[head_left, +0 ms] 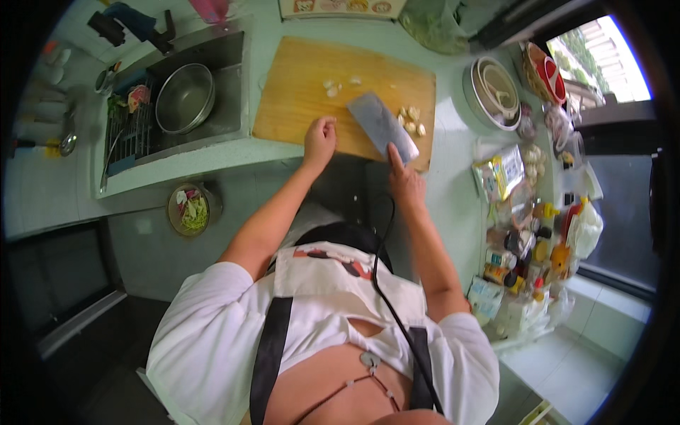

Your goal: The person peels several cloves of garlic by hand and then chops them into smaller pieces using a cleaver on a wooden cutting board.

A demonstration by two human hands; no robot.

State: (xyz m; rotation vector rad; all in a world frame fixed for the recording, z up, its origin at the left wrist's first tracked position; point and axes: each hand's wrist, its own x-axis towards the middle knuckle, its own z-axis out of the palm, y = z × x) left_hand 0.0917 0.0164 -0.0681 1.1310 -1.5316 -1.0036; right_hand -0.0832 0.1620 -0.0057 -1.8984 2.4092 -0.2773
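Observation:
My right hand [407, 185] is closed round the handle end of a cleaver [375, 122], its forefinger stretched along the broad grey blade. The blade lies tilted over the right half of a wooden cutting board [297, 78], pointing away and to the left. Several peeled garlic cloves [411, 120] lie just right of the blade. Beyond its far end are a few small pale pieces [331, 88], perhaps garlic or skins. At the board's near edge, my left hand [320, 145] has its fingers curled; whether anything small is inside is hidden.
Left of the board is a sink [230, 99] holding a metal bowl [185, 99] and a drying rack. A bin with vegetable scraps [191, 212] stands lower left. At right are stacked bowls [496, 88], food packets [501, 172], and several bottles and jars [528, 262].

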